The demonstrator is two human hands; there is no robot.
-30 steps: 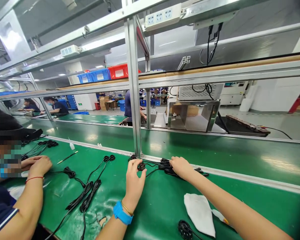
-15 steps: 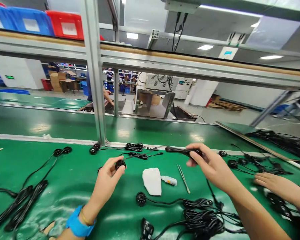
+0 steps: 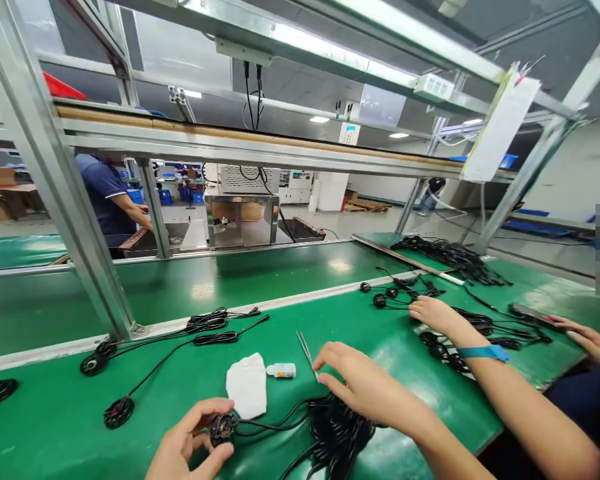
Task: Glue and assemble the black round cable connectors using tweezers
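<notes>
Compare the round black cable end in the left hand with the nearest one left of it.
The held cable end sits in the left hand; the lying one rests on the green tabletop. From the held one, cable leads right toward a cable pile; from the lying one, up-right to a coil. Both are round and black.

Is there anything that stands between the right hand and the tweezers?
Nothing visible does: the right hand is just beside the tweezers, though contact is unclear. The small bottle lies on their other side.
</notes>
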